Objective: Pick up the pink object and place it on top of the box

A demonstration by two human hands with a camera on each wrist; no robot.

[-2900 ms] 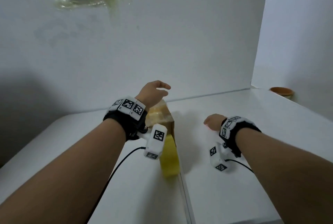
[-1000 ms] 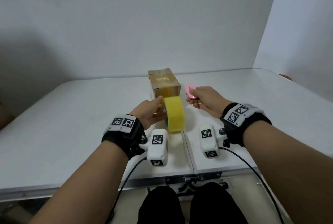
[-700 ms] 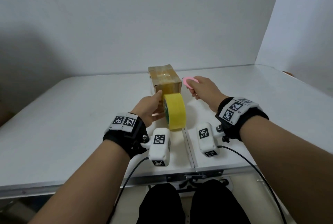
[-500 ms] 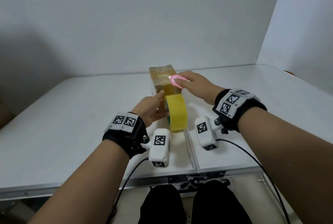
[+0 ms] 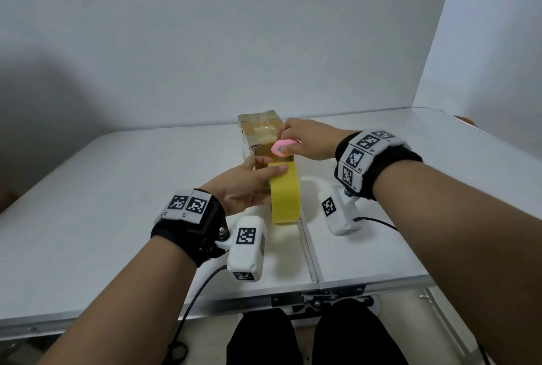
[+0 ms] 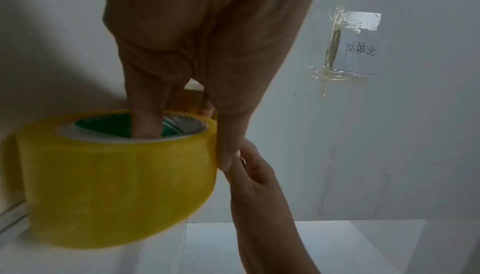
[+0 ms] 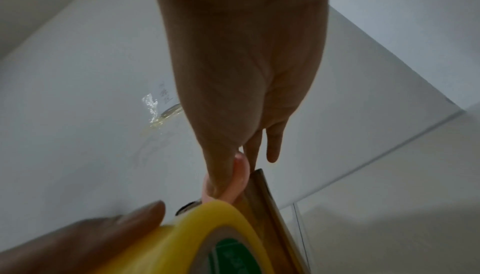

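Both of our hands meet at the near end of the cardboard box (image 5: 259, 133), which lies straight ahead of them on the bench (image 5: 88, 203), its long axis running away from us toward the wall. Our left hand (image 5: 245, 185) grips the yellow tape roll (image 5: 285, 193): in the left wrist view a finger goes down through the core while the thumb lies along the outer face, so this hand is clamped on the roll. The roll stands on edge, touching the box's near face, just below our right hand (image 5: 308, 140). That hand pinches a small pink cutter (image 5: 283, 148) between thumb and fingers and holds it at the box's near top edge, right above the roll; we judge that any move here turns on this narrow gap between cutter and roll, and the right hand is the nearer one to it. Whether a strip of tape spans that gap we cannot tell. The box is the only container near our hands; it is taped over on top, so its contents are hidden.
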